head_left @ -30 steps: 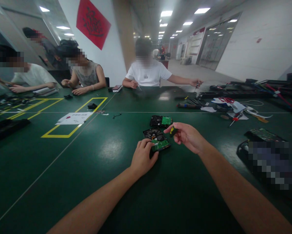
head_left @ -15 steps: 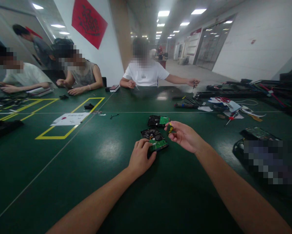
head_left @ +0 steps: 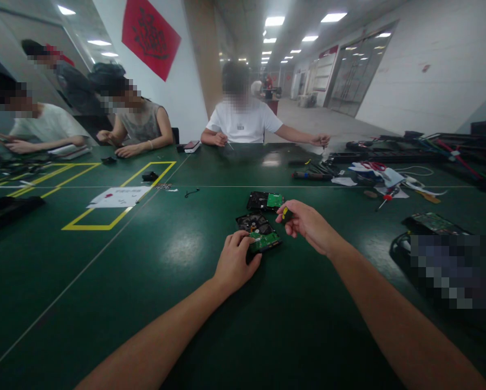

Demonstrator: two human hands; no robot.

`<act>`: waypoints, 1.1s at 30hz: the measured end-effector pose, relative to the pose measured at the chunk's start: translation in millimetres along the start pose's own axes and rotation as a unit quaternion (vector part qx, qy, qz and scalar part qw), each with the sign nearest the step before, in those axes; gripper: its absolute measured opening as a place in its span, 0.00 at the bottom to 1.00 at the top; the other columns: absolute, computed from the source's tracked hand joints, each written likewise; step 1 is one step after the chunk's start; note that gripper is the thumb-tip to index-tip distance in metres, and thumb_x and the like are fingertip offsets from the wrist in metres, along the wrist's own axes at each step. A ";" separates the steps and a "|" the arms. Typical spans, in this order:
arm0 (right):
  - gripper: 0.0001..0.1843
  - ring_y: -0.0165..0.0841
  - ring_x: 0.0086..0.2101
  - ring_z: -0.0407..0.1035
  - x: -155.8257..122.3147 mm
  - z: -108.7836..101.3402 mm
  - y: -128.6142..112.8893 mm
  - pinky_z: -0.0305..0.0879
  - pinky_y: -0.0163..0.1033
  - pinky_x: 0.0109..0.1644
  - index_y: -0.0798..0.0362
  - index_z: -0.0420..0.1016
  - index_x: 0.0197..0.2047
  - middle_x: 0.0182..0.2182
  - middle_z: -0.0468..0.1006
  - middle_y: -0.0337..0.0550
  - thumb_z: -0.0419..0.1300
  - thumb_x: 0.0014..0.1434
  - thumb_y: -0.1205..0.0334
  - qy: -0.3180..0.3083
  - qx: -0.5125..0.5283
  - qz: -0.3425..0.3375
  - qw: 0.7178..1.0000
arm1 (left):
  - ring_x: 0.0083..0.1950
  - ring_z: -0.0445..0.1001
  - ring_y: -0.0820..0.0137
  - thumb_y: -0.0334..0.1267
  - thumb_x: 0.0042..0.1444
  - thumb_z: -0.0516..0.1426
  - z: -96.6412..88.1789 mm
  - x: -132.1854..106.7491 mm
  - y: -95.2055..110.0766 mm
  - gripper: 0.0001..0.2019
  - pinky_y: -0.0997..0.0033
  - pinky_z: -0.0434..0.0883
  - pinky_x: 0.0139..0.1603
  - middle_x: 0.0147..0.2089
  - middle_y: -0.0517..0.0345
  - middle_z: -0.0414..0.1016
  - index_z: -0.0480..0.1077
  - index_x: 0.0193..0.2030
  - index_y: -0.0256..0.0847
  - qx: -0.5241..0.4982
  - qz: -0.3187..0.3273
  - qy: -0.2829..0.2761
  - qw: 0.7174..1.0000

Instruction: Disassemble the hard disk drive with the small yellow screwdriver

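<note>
A hard drive (head_left: 254,222) with a green circuit board lies on the table in front of me. My left hand (head_left: 237,257) grips its near left side, fingers on top and thumb along the near edge. Just right of the drive and above the table, my right hand (head_left: 303,222) has its fingers closed around a screwdriver (head_left: 285,214) with a yellow and black handle. The screwdriver's shaft is too faint to make out. Behind lies a second drive (head_left: 263,201), black with a green board, close to the fingers of my right hand.
On the right are a circuit board (head_left: 433,223), a red-handled screwdriver (head_left: 386,199) and a pile of scraps and cables (head_left: 384,174). A white paper (head_left: 118,197) lies inside yellow tape at left. A person in a white shirt (head_left: 243,122) sits opposite; others sit at left.
The screwdriver handle has tilted slightly in my right hand, whose fingers have shifted a little. My left hand and both drives keep their places. The view has moved very slightly.
</note>
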State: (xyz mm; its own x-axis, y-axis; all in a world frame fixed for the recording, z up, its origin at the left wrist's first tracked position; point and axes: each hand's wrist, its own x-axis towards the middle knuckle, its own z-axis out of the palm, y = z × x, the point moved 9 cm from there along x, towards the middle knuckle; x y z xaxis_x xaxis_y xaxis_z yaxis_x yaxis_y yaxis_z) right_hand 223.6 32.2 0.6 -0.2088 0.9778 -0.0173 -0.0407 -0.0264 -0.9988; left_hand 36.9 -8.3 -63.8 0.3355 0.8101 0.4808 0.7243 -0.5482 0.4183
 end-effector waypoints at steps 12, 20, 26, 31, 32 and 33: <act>0.19 0.28 0.24 0.66 1.0 -5.3 -1.2 0.54 0.35 0.24 0.53 0.76 0.41 0.36 0.79 0.45 0.59 0.68 0.44 0.015 0.006 0.005 1.000 | 0.62 0.69 0.51 0.39 0.58 0.65 -0.3 0.3 0.4 0.20 0.44 0.74 0.61 0.60 0.46 0.69 0.72 0.57 0.45 -0.005 0.000 -0.004 1.000; 0.20 0.31 0.27 0.70 -1.5 0.7 -0.4 0.63 0.37 0.28 0.54 0.76 0.41 0.40 0.81 0.50 0.57 0.68 0.44 0.016 0.065 0.017 0.998 | 0.62 0.68 0.52 0.38 0.59 0.64 0.1 0.2 0.1 0.19 0.45 0.74 0.62 0.61 0.47 0.68 0.71 0.57 0.46 -0.017 -0.001 -0.003 1.000; 0.18 0.28 0.24 0.67 -4.9 1.2 -7.0 0.56 0.36 0.24 0.52 0.75 0.43 0.43 0.81 0.49 0.60 0.67 0.44 0.019 -0.008 0.002 1.000 | 0.62 0.68 0.52 0.39 0.60 0.64 0.9 0.7 0.4 0.19 0.45 0.74 0.61 0.61 0.47 0.68 0.70 0.57 0.45 -0.013 -0.003 -0.012 1.000; 0.20 0.28 0.24 0.64 -2.9 -4.9 -9.7 0.53 0.37 0.23 0.51 0.77 0.43 0.41 0.81 0.47 0.60 0.67 0.42 0.033 -0.066 -0.012 0.997 | 0.62 0.68 0.52 0.38 0.60 0.63 -0.5 1.1 1.6 0.19 0.45 0.74 0.61 0.61 0.47 0.68 0.70 0.57 0.45 -0.011 -0.005 -0.014 1.000; 0.20 0.29 0.25 0.64 -2.2 -6.7 -9.5 0.54 0.37 0.24 0.51 0.77 0.41 0.39 0.80 0.46 0.61 0.66 0.41 0.036 -0.072 -0.017 0.997 | 0.62 0.68 0.52 0.38 0.60 0.64 -0.8 1.1 1.7 0.19 0.45 0.74 0.61 0.61 0.47 0.68 0.70 0.57 0.45 -0.011 -0.004 -0.014 1.000; 0.21 0.29 0.25 0.64 -1.4 -8.6 -9.3 0.55 0.37 0.25 0.51 0.77 0.40 0.36 0.79 0.45 0.62 0.65 0.41 0.040 -0.078 -0.022 0.996 | 0.62 0.68 0.52 0.38 0.60 0.64 -1.0 1.1 1.8 0.19 0.45 0.74 0.61 0.61 0.47 0.68 0.70 0.57 0.45 -0.011 -0.003 -0.013 1.000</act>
State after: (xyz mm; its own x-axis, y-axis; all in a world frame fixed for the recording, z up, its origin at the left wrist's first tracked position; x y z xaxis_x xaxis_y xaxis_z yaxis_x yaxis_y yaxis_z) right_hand 232.7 32.8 9.6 -0.1315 0.9909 0.0297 0.1063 0.0439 -0.9934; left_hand 38.0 -8.6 -61.8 0.3465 0.8190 0.4573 0.7137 -0.5466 0.4380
